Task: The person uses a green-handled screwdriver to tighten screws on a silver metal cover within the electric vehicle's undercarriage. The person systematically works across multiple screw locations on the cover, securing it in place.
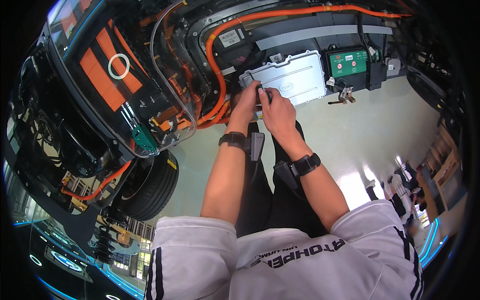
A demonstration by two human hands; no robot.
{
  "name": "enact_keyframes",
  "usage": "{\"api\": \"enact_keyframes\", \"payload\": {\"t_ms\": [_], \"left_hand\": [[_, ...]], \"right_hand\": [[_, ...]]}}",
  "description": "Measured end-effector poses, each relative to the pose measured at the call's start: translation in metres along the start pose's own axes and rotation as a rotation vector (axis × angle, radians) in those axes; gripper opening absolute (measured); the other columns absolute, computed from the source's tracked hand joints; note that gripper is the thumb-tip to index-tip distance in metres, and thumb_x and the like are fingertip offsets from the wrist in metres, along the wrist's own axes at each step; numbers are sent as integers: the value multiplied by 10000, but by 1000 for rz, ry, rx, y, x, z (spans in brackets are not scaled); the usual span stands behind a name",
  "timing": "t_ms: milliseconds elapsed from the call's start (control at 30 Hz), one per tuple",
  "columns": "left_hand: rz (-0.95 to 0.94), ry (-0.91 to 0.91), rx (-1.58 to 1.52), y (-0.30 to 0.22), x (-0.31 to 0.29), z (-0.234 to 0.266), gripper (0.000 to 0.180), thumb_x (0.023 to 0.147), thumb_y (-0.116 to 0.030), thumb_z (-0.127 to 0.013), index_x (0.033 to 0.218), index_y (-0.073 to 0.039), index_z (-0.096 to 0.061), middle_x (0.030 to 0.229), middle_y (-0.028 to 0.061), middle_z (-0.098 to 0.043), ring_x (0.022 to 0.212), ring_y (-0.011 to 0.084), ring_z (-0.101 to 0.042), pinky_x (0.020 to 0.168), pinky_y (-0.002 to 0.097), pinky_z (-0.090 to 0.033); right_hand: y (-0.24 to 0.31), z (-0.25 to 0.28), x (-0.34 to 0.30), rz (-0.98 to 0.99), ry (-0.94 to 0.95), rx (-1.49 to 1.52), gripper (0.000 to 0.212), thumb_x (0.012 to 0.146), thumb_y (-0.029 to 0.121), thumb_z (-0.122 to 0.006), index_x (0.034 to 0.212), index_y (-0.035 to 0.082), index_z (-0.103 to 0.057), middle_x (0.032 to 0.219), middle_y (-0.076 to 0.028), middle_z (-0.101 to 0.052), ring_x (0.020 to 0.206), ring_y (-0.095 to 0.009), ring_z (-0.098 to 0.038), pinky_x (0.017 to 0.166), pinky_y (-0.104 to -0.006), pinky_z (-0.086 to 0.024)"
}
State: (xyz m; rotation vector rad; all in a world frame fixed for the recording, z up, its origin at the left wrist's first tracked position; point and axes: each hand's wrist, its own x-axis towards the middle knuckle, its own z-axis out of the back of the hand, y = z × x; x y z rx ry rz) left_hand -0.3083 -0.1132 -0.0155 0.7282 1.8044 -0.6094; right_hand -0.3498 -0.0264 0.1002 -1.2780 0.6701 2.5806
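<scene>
My two hands meet at the left end of a silver metal cover (295,77) with a bolt-tabbed rim. A slim, dark, partly green tool (261,89) shows between them, its exact kind hidden by my fingers. My right hand (280,112) is closed round it with the thumb along its side. Against it, my left hand (245,104) is also closed on the tool, fingertips near the cover's corner. Off to the left, a green holder (144,139) with several hex keys lies on the clear plastic panel.
Thick orange cables (212,55) arch behind and left of my hands. Right of the cover sits a black box with a green label (348,64). A white ring (119,66) rests over orange blocks. A tyre (155,187) stands at lower left; people (400,185) are at far right.
</scene>
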Motion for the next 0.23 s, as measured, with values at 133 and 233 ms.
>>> {"api": "enact_keyframes", "payload": {"t_ms": [133, 233], "left_hand": [[-12, 10, -27, 6, 3, 1, 438, 885, -453, -565, 965, -30, -645, 849, 64, -664, 745, 191, -619, 686, 324, -486], [-13, 67, -70, 5, 0, 4, 489, 873, -472, -583, 1039, -15, -626, 910, 80, -683, 802, 200, -643, 741, 337, -487]], "right_hand": [[-9, -9, -2, 197, -192, -4, 548, 894, 398, -584, 1269, 7, -501, 1067, -207, -662, 968, -368, -645, 835, -415, -500], [-8, -10, -3, 180, -227, 55, 570, 901, 416, -576, 1302, 23, -477, 1072, -204, -668, 970, -377, -646, 839, -414, -500]]}}
